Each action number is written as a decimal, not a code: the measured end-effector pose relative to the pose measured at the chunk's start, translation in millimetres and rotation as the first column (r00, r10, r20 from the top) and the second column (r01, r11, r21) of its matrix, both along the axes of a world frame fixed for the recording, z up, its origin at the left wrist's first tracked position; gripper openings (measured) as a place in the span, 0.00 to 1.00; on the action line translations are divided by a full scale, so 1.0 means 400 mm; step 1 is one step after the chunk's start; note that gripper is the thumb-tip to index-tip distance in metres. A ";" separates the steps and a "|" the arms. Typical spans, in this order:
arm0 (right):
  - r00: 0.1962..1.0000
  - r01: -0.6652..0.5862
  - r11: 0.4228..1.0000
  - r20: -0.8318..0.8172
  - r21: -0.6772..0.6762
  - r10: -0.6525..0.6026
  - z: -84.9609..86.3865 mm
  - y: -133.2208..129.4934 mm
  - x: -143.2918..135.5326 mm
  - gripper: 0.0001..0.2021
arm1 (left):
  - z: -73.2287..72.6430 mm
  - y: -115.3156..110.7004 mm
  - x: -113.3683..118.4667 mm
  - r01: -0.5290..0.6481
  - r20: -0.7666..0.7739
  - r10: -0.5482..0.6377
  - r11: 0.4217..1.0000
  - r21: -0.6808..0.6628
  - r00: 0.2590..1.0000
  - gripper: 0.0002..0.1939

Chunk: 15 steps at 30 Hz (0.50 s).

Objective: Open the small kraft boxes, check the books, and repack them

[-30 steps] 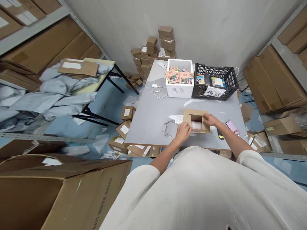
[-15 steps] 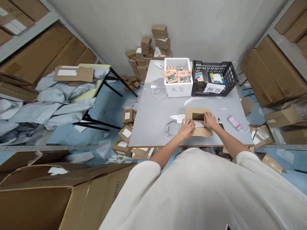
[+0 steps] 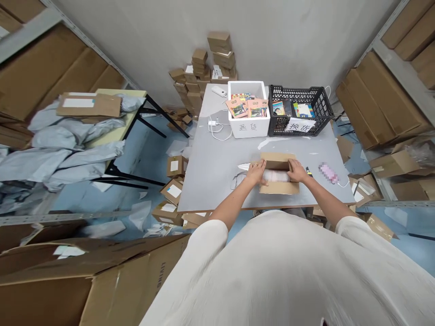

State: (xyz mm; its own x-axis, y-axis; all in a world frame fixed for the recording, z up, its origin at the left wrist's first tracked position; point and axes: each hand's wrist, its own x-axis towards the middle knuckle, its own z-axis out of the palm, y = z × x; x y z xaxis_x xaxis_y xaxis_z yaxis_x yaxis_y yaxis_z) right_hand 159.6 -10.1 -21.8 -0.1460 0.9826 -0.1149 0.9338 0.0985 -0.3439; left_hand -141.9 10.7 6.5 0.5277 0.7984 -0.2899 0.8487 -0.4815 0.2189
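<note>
An open cardboard box [image 3: 279, 188] sits near the front of the grey table, its far and near flaps folded out. A pale, pinkish-white item [image 3: 276, 176] that looks wrapped in plastic lies inside it. My left hand [image 3: 256, 172] grips the box's left end, thumb towards the near side. At the right end, my right hand [image 3: 297, 172] holds the wall with fingers over the edge. Crumpled clear plastic [image 3: 237, 181] and a white sheet [image 3: 244, 166] lie left of the box, partly behind my left hand. A black and yellow tool [image 3: 309, 171], perhaps a cutter, is beside my right hand.
At the table's back stand a white foam box [image 3: 249, 128] and a black crate [image 3: 317, 122], both with books. A pixelated pink object [image 3: 328, 173] with a cable lies right. Bagged parcels cover a side table [image 3: 131, 122] on the left. Cartons [image 3: 171, 190] crowd the floor.
My left hand has moved left and up from the box's inside edge to its left end. The wrapped item now shows more fully inside the box. My right hand stays at the right end.
</note>
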 end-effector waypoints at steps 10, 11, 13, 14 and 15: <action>0.951 0.259 0.955 -0.214 0.145 -0.225 -0.023 -0.098 0.179 0.46 | -0.032 0.021 -0.007 0.034 -0.024 -0.034 0.999 -0.004 0.999 0.82; 0.950 0.281 0.946 -0.184 0.158 -0.252 -0.030 -0.107 0.188 0.45 | -0.031 0.019 -0.008 0.036 -0.016 -0.036 0.999 -0.003 0.999 0.81; 0.956 0.291 0.940 -0.103 0.178 -0.276 -0.037 -0.117 0.193 0.42 | -0.028 0.017 -0.010 0.035 -0.003 -0.035 0.999 -0.002 0.999 0.81; 0.961 0.278 0.943 -0.051 0.184 -0.273 -0.034 -0.117 0.189 0.41 | -0.026 0.017 -0.010 0.035 0.001 -0.035 0.999 -0.003 0.999 0.80; 0.966 0.253 0.949 0.010 0.190 -0.260 -0.025 -0.115 0.181 0.40 | -0.025 0.017 -0.010 0.034 0.004 -0.034 0.999 -0.003 0.999 0.81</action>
